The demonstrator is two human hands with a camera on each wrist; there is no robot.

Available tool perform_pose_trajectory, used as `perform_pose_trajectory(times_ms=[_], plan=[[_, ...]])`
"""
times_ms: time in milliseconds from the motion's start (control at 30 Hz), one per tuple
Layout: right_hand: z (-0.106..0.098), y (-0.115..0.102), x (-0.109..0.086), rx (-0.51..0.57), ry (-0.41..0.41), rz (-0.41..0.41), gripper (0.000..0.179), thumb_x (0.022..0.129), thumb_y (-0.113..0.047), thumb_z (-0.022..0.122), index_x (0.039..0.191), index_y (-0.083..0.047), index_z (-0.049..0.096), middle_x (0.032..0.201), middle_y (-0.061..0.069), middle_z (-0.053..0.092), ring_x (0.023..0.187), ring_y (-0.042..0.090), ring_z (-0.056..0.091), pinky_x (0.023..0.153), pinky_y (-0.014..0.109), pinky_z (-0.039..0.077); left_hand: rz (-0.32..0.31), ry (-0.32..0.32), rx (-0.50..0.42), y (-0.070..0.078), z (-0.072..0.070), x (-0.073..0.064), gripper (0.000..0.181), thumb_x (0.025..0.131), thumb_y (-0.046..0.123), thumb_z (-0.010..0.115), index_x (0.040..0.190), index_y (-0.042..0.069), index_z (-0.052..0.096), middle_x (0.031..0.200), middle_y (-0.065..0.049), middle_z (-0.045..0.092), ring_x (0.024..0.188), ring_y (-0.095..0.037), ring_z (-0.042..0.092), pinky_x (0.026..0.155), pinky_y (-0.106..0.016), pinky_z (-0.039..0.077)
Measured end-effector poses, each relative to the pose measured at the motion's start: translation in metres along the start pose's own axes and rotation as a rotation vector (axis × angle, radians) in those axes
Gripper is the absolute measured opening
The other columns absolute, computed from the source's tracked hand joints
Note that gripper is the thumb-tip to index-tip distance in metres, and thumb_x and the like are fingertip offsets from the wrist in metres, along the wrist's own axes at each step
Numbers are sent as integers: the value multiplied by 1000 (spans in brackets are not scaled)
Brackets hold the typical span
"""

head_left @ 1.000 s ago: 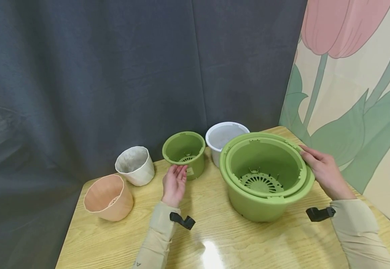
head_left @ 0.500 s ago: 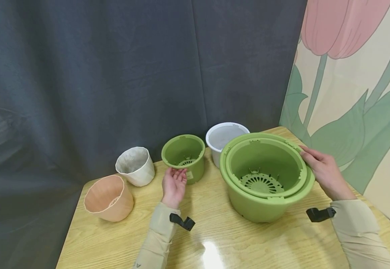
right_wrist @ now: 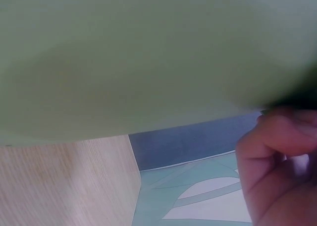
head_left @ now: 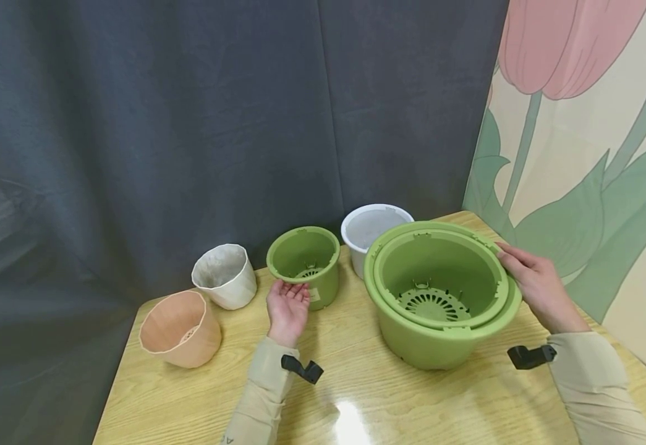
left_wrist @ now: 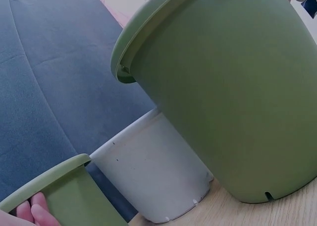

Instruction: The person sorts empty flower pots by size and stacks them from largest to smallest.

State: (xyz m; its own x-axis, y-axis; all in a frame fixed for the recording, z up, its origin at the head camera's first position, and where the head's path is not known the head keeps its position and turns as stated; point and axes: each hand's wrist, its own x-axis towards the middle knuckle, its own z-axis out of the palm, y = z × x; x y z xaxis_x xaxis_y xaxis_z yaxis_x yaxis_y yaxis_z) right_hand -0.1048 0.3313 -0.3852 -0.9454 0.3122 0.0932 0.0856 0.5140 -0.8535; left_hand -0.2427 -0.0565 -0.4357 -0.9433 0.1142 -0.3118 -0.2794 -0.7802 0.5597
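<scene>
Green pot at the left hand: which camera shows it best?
The head view: the green pot shows its rim, inside and pale label. The left wrist view catches only part of its rim and side; the right wrist view shows none of it.

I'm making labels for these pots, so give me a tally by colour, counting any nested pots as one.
Green: 2 (small pot, large pot)
White or pale grey: 2 (faceted pot, round pot)
Peach: 1 (peach pot)
Total: 5
</scene>
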Motion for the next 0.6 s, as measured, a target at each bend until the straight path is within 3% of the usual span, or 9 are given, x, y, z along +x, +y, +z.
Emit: perform_pose_trajectory(times_ms=[233,600], plan=[[1,0,0,11,0,-1,61,101,-44,40,146,-4,37,151,19,35,121,-13,41,78,-1,38,9,-4,-3,-1,-2,0,21,103,25,26,97,9,38,90,-5,43,87,-19,46,76,-22,38],[1,1,2,42,23,-10,60,100,-43,43,145,-4,40,149,3,43,115,-17,42,79,-1,38,23,1,4,-1,-2,-1,21,102,26,27,96,10,38,88,-4,42,84,-18,46,75,-22,38]])
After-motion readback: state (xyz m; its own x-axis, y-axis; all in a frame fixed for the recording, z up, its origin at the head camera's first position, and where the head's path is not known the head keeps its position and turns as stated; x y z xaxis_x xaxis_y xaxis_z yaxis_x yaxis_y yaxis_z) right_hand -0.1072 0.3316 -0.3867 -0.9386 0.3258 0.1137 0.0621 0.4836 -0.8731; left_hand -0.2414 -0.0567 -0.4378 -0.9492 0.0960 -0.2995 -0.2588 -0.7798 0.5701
